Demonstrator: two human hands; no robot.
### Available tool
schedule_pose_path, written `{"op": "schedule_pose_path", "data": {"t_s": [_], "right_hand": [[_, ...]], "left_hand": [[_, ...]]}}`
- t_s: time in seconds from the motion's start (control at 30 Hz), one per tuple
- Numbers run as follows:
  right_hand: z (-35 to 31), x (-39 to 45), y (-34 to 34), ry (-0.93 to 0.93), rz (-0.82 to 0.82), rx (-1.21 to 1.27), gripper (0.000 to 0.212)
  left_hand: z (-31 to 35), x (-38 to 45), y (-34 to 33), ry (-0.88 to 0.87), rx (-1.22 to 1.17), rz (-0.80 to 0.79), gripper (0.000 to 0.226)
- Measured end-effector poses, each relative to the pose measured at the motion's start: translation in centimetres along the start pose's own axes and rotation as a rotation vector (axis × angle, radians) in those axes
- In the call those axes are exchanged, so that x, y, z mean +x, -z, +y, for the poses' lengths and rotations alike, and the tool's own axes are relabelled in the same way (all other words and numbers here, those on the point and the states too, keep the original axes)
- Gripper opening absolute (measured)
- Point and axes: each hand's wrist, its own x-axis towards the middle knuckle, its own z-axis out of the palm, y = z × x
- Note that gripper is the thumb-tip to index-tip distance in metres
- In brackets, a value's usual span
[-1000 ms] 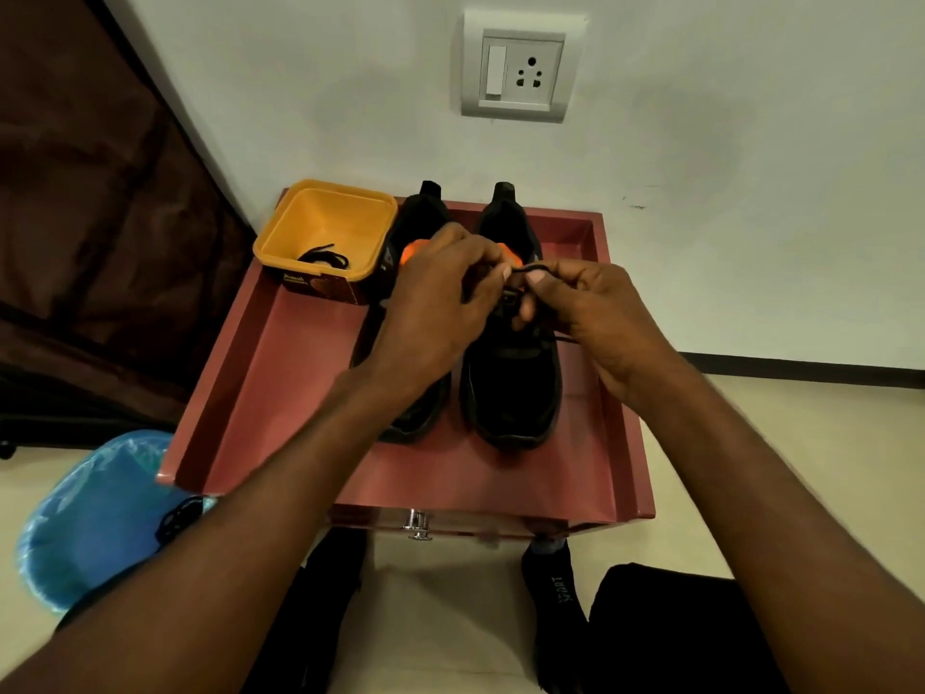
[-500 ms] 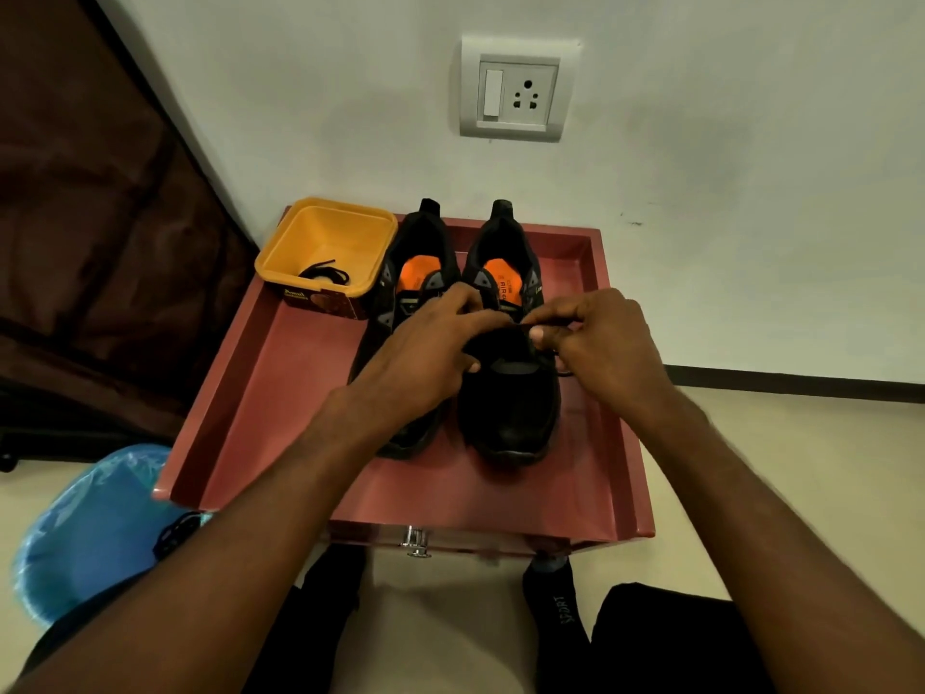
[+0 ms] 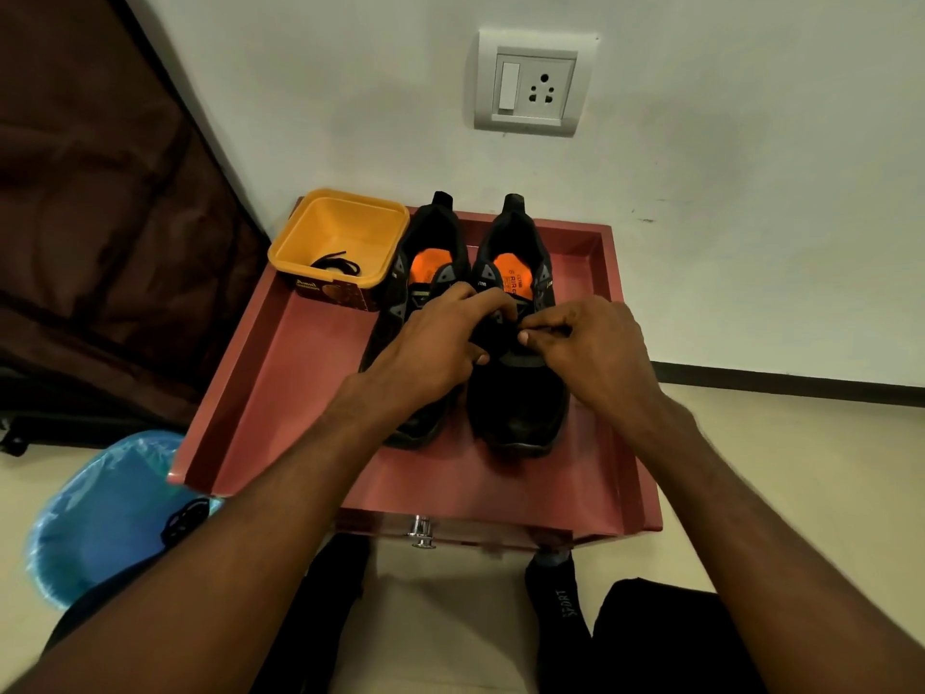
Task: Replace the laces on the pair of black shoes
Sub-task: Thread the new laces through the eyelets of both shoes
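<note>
Two black lace-up sports shoes with orange insoles are sitting side by side, toes toward the person, on a low reddish-pink table with raised side edges point(image 3: 280, 393), which is standing against a white wall. Both hands are working over the throat of the right-hand black shoe point(image 3: 518, 408), while the left-hand black shoe point(image 3: 425, 273) is lying just beside it, partly covered by the left wrist. The left hand point(image 3: 430, 353) is reaching across with its fingers curled down onto the tongue area of the right-hand shoe, seemingly pinching something dark there; whether that is a lace cannot be made out against the black upper. The right hand point(image 3: 585, 353) is curling its thumb and forefinger together in a pinch at the same spot, close to the left fingertips, and what it is pinching is likewise too dark to tell. At the table's far left corner a square yellow plastic tub point(image 3: 340, 242) is holding a coiled black shoelace point(image 3: 336, 265). On the floor to the left, a bin lined with a blue plastic bag point(image 3: 95, 513) is holding another tangled black lace point(image 3: 185, 518). A white wall switch and socket plate point(image 3: 534, 82) is sitting on the wall above the shoes.
</note>
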Motion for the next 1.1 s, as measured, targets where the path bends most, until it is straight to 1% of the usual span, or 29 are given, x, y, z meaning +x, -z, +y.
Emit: {"op": "schedule_pose_path", "data": {"t_s": [0.07, 0.17, 0.3, 0.43, 0.53, 0.7, 0.77, 0.83, 0.9, 0.93, 0.97, 1.0, 1.03, 1.1], "right_hand": [[0.0, 0.1, 0.0, 0.002, 0.004, -0.017, 0.020], [0.3, 0.1, -0.1, -0.004, -0.051, -0.029, 0.019], [0.5, 0.0, -0.2, -0.030, -0.060, 0.011, 0.016], [0.7, 0.1, -0.7, -0.079, -0.073, 0.132, 0.014], [0.4, 0.3, -0.8, -0.092, -0.087, 0.139, 0.014], [0.4, 0.8, -0.4, -0.183, -0.223, 0.330, 0.014], [0.5, 0.7, -0.4, -0.164, -0.209, 0.259, 0.014], [0.2, 0.4, -0.7, -0.125, -0.168, 0.170, 0.017], [0.0, 0.2, -1.0, -0.124, -0.119, 0.143, 0.022], [0.0, 0.2, -1.1, -0.124, -0.101, 0.133, 0.022], [0.0, 0.2, -1.2, -0.122, -0.087, 0.121, 0.020], [0.0, 0.3, -1.3, -0.122, -0.076, 0.108, 0.017], [0.0, 0.3, -1.3, -0.122, -0.067, 0.097, 0.013], [-0.1, 0.2, -1.4, -0.121, -0.054, 0.096, 0.007]], "left_hand": [[0.0, 0.0, 0.0, 0.004, -0.005, 0.004, 0.069], [-0.1, -0.1, 0.0, 0.008, -0.029, 0.006, 0.068], [0.2, -0.1, 0.0, 0.032, -0.042, 0.014, 0.062], [0.5, -0.2, 0.1, 0.029, -0.054, 0.027, 0.060], [0.7, -0.5, 0.2, 0.039, -0.064, 0.030, 0.061], [1.0, -0.8, 0.2, 0.043, -0.068, 0.045, 0.061], [0.9, -0.8, 0.1, 0.045, -0.042, 0.045, 0.066], [0.9, -0.9, 0.1, 0.059, -0.055, 0.031, 0.077], [1.4, -1.0, 0.3, 0.105, -0.099, 0.030, 0.091], [1.8, -1.2, 0.2, 0.141, -0.094, 0.049, 0.092], [2.3, -1.4, 0.1, 0.186, -0.056, 0.088, 0.086], [2.7, -1.8, -0.2, 0.234, 0.002, 0.136, 0.074], [2.9, -2.1, -0.7, 0.279, 0.040, 0.185, 0.057], [3.2, -2.9, -1.9, 0.354, -0.022, 0.258, 0.025]]}}
